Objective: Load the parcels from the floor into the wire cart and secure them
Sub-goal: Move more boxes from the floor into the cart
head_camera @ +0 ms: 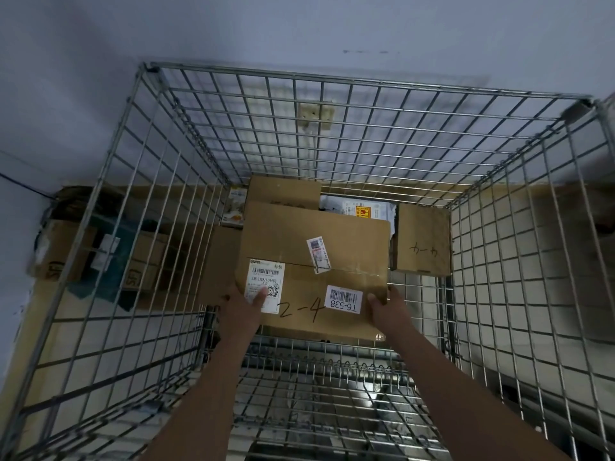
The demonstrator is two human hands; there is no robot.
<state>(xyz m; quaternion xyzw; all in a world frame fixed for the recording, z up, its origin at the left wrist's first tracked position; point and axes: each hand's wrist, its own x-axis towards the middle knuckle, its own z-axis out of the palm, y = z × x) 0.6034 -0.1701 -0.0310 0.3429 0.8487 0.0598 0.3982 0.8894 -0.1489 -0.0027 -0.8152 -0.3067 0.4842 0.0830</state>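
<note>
Both hands are gripping a brown cardboard parcel (312,261) inside the wire cart (519,261), left hand (241,311) and right hand (387,309) at its near corners; it is bearing white barcode labels and handwritten "2-4", with bare mesh showing nearer

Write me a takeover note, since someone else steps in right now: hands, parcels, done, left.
Left hand and right hand grip the near corners of the big box marked 2-4, held inside the wire cart.
Already in the cart: a small box at right, another box and a white parcel at the back.
Left: set this box down, load any remaining parcels, secure the load.
</note>
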